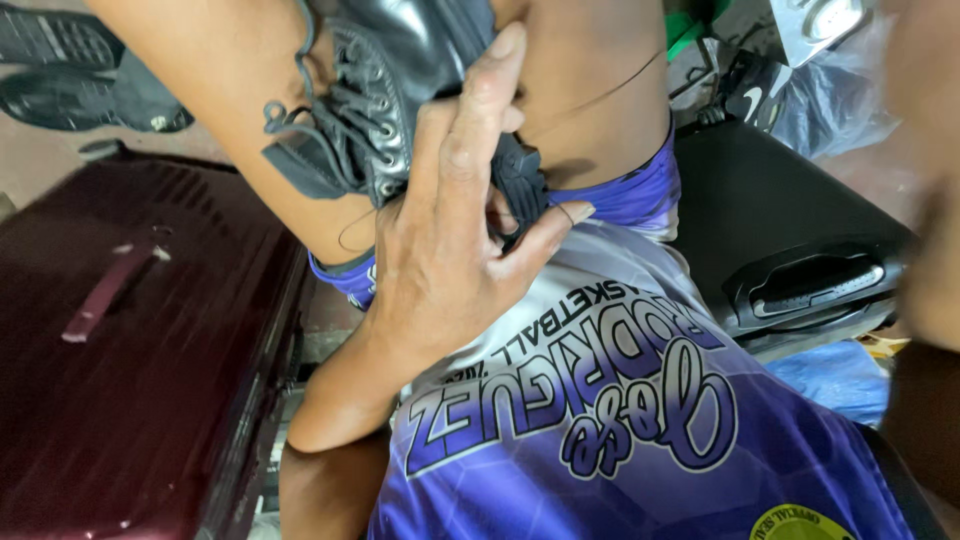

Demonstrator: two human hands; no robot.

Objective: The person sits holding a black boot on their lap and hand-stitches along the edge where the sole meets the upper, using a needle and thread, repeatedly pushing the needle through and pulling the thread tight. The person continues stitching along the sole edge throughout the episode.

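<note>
My left hand presses flat against a black leather lace-up boot that rests on my lap between my bare thighs. The fingers reach up over the boot's laced front, and the thumb hooks around its dark lower edge. I cannot tell whether the hand grips the boot or only steadies it. A blurred skin-coloured arm runs along the right edge, and its hand is out of view. I wear a purple and white sports jersey and purple shorts.
A dark red hard-shell suitcase lies close on the left. A black suitcase with a recessed handle lies on the right. Black shoes sit at top left, a bagged sneaker at top right, and a blue plastic bag at right.
</note>
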